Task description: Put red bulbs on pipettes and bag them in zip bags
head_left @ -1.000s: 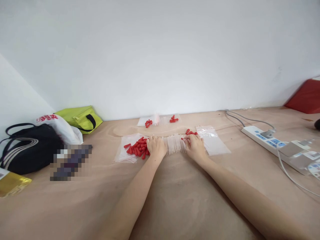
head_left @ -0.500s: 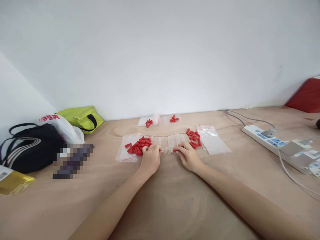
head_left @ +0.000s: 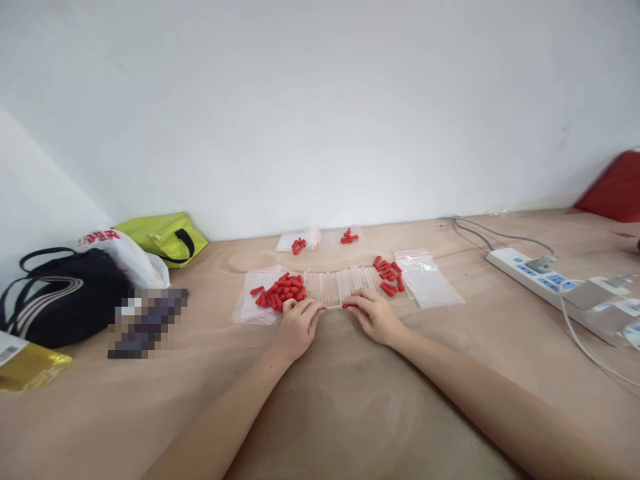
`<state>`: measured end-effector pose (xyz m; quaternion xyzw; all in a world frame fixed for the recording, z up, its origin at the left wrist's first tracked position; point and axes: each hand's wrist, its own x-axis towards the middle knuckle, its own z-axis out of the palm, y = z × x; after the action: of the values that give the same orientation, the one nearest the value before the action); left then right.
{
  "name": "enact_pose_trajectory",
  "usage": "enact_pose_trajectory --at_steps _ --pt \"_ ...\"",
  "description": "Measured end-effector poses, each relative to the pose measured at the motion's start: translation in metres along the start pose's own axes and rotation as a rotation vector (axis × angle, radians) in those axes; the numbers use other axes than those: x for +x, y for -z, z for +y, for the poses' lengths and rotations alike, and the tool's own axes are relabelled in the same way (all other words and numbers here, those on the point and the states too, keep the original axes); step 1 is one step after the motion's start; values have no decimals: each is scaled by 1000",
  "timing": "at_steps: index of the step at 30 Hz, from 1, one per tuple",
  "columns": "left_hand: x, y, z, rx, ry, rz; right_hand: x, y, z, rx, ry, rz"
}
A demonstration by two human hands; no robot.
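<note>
My left hand [head_left: 299,327] is closed in a pinch on one end of a thin clear tube [head_left: 334,307]. The tube lies level between my two hands. My right hand [head_left: 374,317] pinches a small red rubber bulb [head_left: 345,306], mostly hidden by the fingers, at the tube's other end. Whether the tube sits inside the bulb I cannot tell. Just beyond the hands lies a row of clear tubes [head_left: 327,285]. Left of the row, a heap of red rubber bulbs [head_left: 283,291] rests on clear plastic bags [head_left: 244,308]; several more red bulbs [head_left: 387,270] lie on the right.
Zip bags [head_left: 433,283] lie at right; two bags with red bulbs [head_left: 299,245] are by the wall. A power strip [head_left: 530,270] with plugs and cables stands far right. At left are a black bag [head_left: 75,293], a yellow-green bag [head_left: 155,233] and a blurred-out object [head_left: 147,323].
My left hand has shifted slightly down and left. A tube now shows level between the hands, meeting the red bulb at my right fingertips.
</note>
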<state>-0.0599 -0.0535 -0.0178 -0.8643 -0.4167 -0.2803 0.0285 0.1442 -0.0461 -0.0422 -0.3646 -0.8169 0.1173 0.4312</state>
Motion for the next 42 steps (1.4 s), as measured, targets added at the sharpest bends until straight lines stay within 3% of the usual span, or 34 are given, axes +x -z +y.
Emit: enact_pose_trajectory --at_steps 22,42 --pt "2 -4 -5 -88 -73 18 2 4 -2 87 37 -2" --pt "2 -4 0 -140 -53 -24 1 5 1 97 90 -1"
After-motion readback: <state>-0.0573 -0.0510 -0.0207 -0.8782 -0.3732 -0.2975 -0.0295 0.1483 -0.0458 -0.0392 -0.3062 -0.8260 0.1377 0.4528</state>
